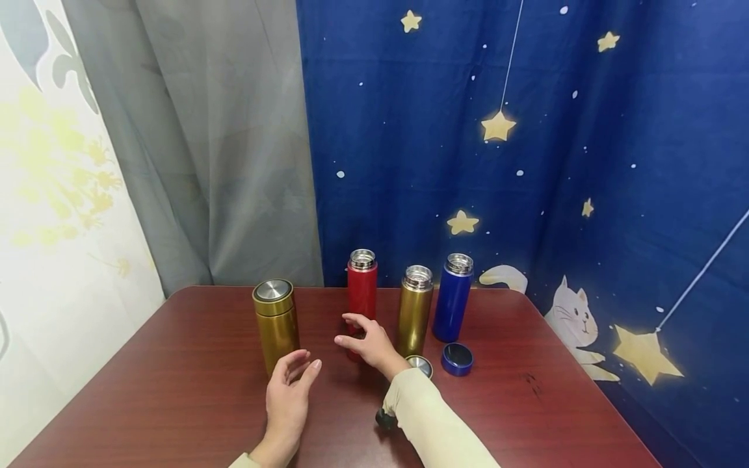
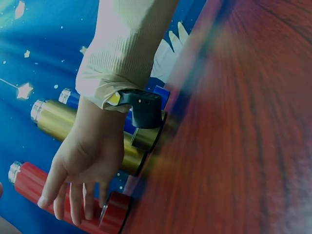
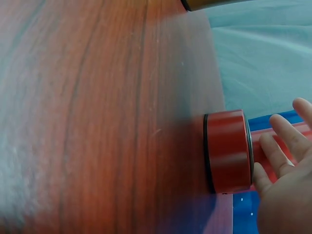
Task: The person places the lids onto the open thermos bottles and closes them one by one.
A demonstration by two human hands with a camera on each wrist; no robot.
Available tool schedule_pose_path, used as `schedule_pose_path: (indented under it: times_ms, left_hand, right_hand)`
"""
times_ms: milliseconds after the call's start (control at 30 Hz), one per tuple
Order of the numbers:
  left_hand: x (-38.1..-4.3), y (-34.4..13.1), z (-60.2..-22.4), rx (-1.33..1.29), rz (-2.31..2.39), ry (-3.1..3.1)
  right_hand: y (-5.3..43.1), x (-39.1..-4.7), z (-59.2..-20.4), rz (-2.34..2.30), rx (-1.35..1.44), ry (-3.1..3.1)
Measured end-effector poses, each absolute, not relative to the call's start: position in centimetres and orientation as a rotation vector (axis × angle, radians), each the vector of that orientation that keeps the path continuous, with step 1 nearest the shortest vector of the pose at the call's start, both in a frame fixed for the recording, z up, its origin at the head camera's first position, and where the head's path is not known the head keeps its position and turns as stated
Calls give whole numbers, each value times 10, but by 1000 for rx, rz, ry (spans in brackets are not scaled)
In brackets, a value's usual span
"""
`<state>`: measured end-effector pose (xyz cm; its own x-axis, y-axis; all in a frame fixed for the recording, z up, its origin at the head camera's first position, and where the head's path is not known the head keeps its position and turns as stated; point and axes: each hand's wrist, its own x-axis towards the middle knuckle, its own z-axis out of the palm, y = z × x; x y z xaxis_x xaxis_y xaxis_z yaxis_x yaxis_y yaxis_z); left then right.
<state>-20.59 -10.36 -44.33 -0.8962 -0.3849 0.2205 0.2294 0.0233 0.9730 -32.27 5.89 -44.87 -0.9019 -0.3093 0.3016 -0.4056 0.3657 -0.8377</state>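
Note:
My right hand [image 1: 370, 346] reaches in front of the uncapped red flask [image 1: 363, 286], its fingers spread and holding nothing. Close by those fingers the red lid [image 3: 226, 151] stands on the table; whether a fingertip touches it I cannot tell. My left hand [image 1: 288, 396] hovers, fingers loosely bent and grasping nothing, nearest to the capped gold flask [image 1: 276, 325], whose lower part it hides. To the right stand an uncapped gold flask [image 1: 414, 318] and an uncapped blue flask [image 1: 453, 302]. Before them lie a gold lid [image 1: 420, 365], partly covered by my right sleeve, and a blue lid [image 1: 457, 359].
Everything stands on a reddish-brown wooden table [image 1: 175, 390]. Behind its far edge hang a grey curtain [image 1: 234, 162] and a blue star-patterned curtain [image 1: 398, 162]. A black wrist camera [image 2: 145, 108] is strapped at the right cuff.

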Motion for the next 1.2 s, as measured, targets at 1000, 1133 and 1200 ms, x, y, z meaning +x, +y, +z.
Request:
schedule_pose_path:
  times_ms: [1000,1133,1200]
  left_hand:
    - [-274,-74,-431,24,-2017,-1843]
    - [-284,-70,-427,24,-2019,-1863]
    - [-289,-69,-426,26,-2016,-1882]
  right_hand:
    - [67,-318,-463,1306,575,-2567]
    - [68,-318,-464,1288,579,-2572]
    - [68,-318,-464,1265,583,-2572]
